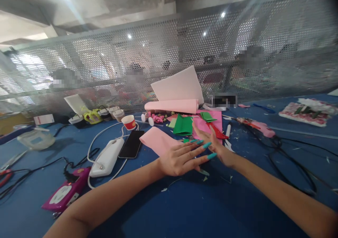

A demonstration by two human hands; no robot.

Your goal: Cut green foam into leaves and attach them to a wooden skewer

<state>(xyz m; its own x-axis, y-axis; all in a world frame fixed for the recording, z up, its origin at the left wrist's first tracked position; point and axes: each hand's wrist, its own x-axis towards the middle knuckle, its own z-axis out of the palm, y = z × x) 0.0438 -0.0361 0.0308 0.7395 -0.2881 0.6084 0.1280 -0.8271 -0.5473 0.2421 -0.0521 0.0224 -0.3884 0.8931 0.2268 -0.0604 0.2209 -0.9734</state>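
My left hand (179,159) reaches in from the left, palm down, its long teal-nailed fingers stretched out. The fingertips meet or nearly meet the palm of my right hand (218,149), whose fingers point up and away. I cannot tell whether anything small lies between the palms. A pale pink strip (158,139) of paper or foam runs behind my left wrist. Behind my right fingers lie a folded green sheet (183,124), a bright pink sheet (216,116) and a red pointed object (218,130). A small pale green scrap (204,172) shows below my left fingers.
Left on the blue table (171,210) are a black phone (132,144), a white cabled block (107,157), a purple device (67,190) and a paper cup (129,122). A pink glue gun (260,127) with black cable lies right. A perforated metal screen (163,55) stands behind.
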